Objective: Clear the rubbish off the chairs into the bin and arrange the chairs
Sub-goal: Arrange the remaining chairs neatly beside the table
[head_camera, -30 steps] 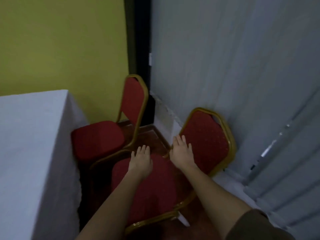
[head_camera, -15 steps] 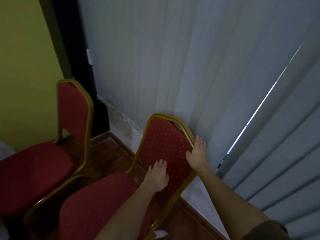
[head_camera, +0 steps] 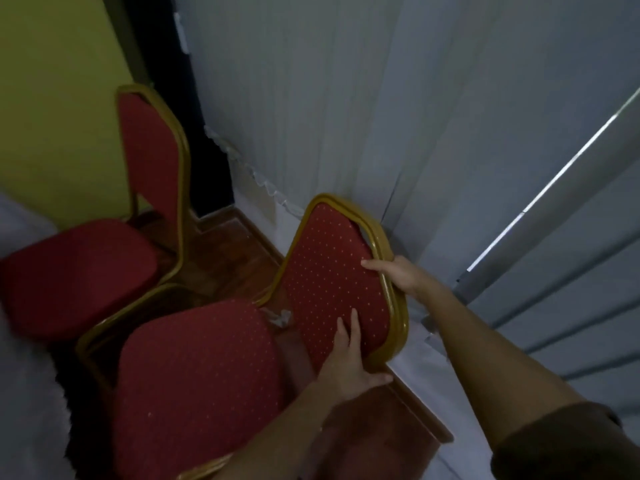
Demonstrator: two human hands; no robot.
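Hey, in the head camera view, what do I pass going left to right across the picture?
White tablecloth → far chair → near chair's seat → crumpled clear wrapper → near chair's backrest → bright gap in the blinds. Left hand and right hand overlap the backrest, so they are omitted.

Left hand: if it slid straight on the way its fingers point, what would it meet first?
Likely the thumb of the right hand, which lies across the near chair's backrest further up from the left hand; both touch the same padding.
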